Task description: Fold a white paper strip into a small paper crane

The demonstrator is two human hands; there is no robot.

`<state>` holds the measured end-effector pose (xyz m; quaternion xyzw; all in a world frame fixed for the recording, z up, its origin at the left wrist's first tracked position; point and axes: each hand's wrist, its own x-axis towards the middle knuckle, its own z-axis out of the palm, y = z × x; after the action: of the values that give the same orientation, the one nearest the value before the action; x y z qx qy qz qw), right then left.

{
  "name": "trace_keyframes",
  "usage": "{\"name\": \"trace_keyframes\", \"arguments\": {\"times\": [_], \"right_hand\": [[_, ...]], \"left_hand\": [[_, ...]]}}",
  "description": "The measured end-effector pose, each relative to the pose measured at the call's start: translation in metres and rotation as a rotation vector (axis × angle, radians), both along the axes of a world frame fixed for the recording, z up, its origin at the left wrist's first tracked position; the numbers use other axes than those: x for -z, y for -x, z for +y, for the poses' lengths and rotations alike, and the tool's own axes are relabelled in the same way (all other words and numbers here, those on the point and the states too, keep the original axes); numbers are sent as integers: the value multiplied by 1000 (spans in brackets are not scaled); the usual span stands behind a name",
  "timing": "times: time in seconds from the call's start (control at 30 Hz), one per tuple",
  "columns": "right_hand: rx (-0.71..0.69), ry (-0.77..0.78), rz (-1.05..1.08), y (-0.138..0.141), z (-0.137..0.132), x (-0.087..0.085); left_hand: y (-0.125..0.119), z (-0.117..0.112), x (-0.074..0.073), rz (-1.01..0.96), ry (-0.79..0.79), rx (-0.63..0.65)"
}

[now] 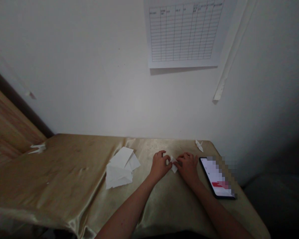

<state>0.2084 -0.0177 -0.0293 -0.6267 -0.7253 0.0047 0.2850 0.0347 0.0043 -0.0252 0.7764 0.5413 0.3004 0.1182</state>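
A small folded piece of white paper (173,168) lies between my two hands, just above the gold tablecloth. My left hand (159,164) pinches its left side between thumb and forefinger, the other fingers curled. On the opposite side, my right hand (188,166) has its thumb and forefinger closed on the paper's right edge. The fingertips cover part of the folds. Left of my hands is a loose pile of white paper sheets (119,174), overlapping one another.
A smartphone (215,179) with a lit screen lies right of my right hand. Behind it sits a small folded paper shape (199,145). White paper scraps (38,148) lie at the far left of the gold tablecloth (64,172). A printed chart (184,36) hangs on the wall.
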Motion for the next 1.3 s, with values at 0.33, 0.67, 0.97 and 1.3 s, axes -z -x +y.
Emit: {"name": "trace_keyframes", "arguments": {"times": [0.33,0.67,0.97,1.3], "right_hand": [[49,53,44,7,-1,-8],[132,169,65,9,4,-6],[125,174,35,10,4,-6],[91,130,47,5,6,0]], "left_hand": [[-7,-5,-5,0,14,-66],[-8,-7,-7,44,8,-91],[-12,-7,-6,47,-8,-115],[-6,-4,-1,-2,17,-75]]}}
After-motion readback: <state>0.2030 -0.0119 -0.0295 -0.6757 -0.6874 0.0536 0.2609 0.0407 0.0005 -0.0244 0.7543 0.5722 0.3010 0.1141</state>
